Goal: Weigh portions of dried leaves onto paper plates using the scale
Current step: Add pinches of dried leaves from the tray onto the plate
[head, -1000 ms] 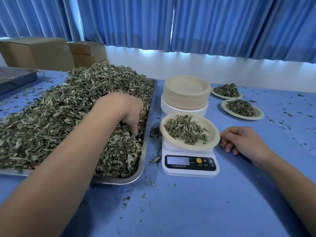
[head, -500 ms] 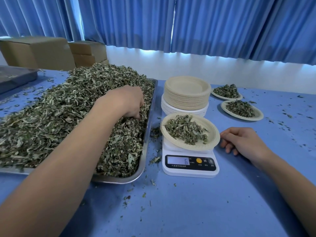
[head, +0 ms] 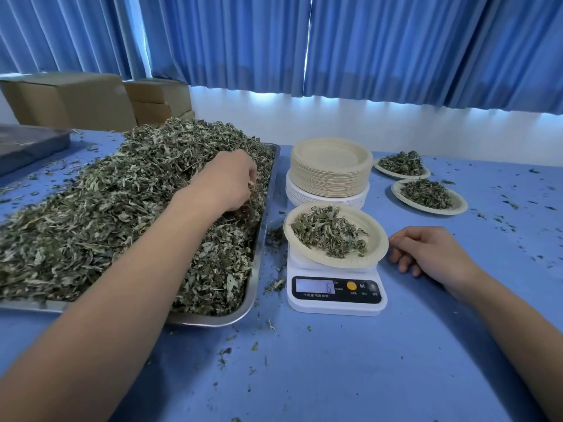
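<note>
- Left hand (head: 225, 181): fingers curled round a pinch of dried leaves (head: 106, 214) heaped in the steel tray (head: 264, 226).
- Right hand (head: 432, 254): loosely curled, holding nothing, resting on the desk (head: 335, 360) just beside the scale (head: 335, 304).
- Paper plate (head: 379, 239): on the scale, part-filled with leaves; display reads 6.

Cardboard boxes (head: 70, 100), curtains (head: 396, 47), possibly a tray (head: 30, 147)

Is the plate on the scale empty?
No, the plate on the scale holds a pile of dried leaves.
</note>
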{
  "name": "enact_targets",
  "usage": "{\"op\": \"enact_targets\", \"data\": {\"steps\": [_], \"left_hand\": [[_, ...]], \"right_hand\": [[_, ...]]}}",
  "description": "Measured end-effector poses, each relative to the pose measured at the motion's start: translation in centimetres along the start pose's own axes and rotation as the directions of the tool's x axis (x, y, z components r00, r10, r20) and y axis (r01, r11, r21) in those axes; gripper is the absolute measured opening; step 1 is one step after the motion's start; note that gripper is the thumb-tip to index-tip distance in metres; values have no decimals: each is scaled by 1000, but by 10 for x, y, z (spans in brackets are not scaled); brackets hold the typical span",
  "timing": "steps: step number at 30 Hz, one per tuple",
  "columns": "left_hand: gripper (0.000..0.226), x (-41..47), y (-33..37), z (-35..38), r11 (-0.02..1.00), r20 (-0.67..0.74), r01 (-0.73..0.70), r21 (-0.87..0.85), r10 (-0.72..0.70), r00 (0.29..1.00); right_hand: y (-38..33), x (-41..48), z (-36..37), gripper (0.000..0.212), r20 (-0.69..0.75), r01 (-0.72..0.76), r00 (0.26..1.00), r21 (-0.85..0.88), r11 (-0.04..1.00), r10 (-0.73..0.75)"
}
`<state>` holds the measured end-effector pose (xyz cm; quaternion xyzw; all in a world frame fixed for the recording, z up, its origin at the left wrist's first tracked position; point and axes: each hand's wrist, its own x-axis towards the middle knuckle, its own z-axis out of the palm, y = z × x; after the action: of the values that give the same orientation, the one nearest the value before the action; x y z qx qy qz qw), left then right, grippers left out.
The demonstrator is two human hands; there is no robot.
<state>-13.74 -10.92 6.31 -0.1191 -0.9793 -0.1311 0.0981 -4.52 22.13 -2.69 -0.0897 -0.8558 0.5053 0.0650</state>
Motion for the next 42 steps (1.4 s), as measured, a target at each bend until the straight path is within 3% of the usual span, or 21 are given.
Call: {"op": "enact_targets", "data": {"steps": [12, 18, 24, 29, 32, 35, 39, 42], "left_hand": [[26, 12, 27, -12, 992, -185, -124, 39, 129, 974], [16, 21, 77, -18, 944, -71, -299, -141, 292, 954], [23, 27, 113, 2, 884, 65, -404, -237, 429, 901], [32, 26, 106, 3, 848, 336, -361, -389, 495, 801], [31, 24, 93, -3, 841, 348, -330, -428, 490, 799], [14, 26, 73, -7, 833, 260, -253, -492, 418, 870], [15, 27, 42, -6, 944, 117, -270, -189, 294, 948], [17, 26, 19, -1, 977, 122, -207, 46, 200, 972]], "right_hand": [[3, 4, -3, 23, 25, 6, 1000, 7, 1000, -6], [4, 5, -3, 25, 29, 4, 1000, 11, 1000, -4], [3, 5, -2, 23, 28, 1, 1000, 12, 1000, -1], [4, 4, -2, 22, 17, -4, 1000, 21, 1000, 4], [4, 5, -2, 22, 17, -5, 1000, 18, 1000, 4], [5, 6, -2, 23, 20, -4, 1000, 16, 1000, 3], [6, 7, -2, 23, 23, 2, 1000, 12, 1000, -2], [6, 7, -2, 23, 22, 2, 1000, 12, 1000, -2]]}}
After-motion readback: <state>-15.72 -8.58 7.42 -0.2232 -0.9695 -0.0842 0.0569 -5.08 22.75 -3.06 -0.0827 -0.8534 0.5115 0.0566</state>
